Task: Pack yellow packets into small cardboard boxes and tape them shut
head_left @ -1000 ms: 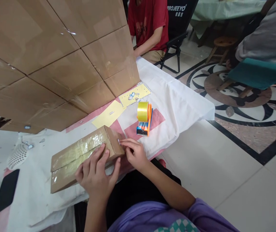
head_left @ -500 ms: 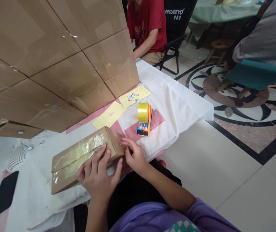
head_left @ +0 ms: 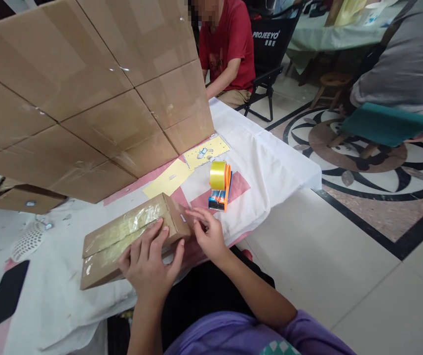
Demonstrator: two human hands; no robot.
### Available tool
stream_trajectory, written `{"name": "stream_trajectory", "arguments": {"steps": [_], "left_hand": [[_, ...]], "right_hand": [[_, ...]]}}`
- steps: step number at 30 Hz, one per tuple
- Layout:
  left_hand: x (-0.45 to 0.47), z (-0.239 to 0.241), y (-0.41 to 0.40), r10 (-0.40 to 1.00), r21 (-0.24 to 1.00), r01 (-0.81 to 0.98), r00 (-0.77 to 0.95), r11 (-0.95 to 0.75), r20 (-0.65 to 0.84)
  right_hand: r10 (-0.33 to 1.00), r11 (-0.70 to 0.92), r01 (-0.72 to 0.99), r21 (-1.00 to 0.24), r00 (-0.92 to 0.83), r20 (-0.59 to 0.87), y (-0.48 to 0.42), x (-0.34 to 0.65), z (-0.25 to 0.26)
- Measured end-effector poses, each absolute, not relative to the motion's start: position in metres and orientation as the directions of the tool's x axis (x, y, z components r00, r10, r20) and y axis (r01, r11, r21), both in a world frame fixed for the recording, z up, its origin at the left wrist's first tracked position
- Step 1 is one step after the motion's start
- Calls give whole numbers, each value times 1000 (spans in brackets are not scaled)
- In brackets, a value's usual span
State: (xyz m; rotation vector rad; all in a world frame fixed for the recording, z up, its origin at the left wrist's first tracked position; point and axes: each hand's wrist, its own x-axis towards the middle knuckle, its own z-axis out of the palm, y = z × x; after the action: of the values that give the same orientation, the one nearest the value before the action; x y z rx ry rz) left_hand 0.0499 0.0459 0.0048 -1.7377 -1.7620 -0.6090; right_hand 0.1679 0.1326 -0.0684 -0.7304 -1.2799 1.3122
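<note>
A taped cardboard box [head_left: 122,241] lies on the cloth-covered table, with shiny clear tape along its top seam. My left hand [head_left: 152,256] rests over its top and near side, fingers spread and thumb stretched out. On the box's right end is a small pale label [head_left: 182,217]. Just off that end, my right hand [head_left: 209,234] holds nothing visible, its fingers loosely bent and slightly apart. Behind it stands an orange and blue tape dispenser [head_left: 220,187] with a yellowish roll. Two yellow sheets [head_left: 169,177] [head_left: 207,151] with small stickers lie behind the box.
Stacked cardboard boxes [head_left: 100,128] form a wall along the table's far side. An open box [head_left: 26,197] and a dark phone-like slab [head_left: 6,296] are at left. A person in a red shirt [head_left: 229,44] sits beyond; a teal stool [head_left: 389,123] stands at right.
My right hand has drawn slightly away from the box's end, and the small label there shows more plainly. My left hand stays on the box. The view has shifted a little.
</note>
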Motion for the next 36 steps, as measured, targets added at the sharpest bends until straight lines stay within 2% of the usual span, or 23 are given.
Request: {"name": "stream_trajectory", "arguments": {"steps": [3,19,27,33,36], "left_hand": [[51,6,47,724,-92,995,33,43,689],[53,9,49,707,-95,994,30,53,707],[55,11,46,728,-132,990,53,51,684],[52,12,51,711,-102,994,39,47,702],[52,13,52,724,-96,995,46,28,689]], "right_hand": [[963,171,-236,-957,-163,213,129,168,-70],[961,152,-275,-949,-184,207,121,167,-64],[954,4,-351,-937,-279,108,106,169,-54],[965,33,-363,-931,-232,125,116,171,-59],[940,52,-372,-927,-294,171,122,171,-59]]}}
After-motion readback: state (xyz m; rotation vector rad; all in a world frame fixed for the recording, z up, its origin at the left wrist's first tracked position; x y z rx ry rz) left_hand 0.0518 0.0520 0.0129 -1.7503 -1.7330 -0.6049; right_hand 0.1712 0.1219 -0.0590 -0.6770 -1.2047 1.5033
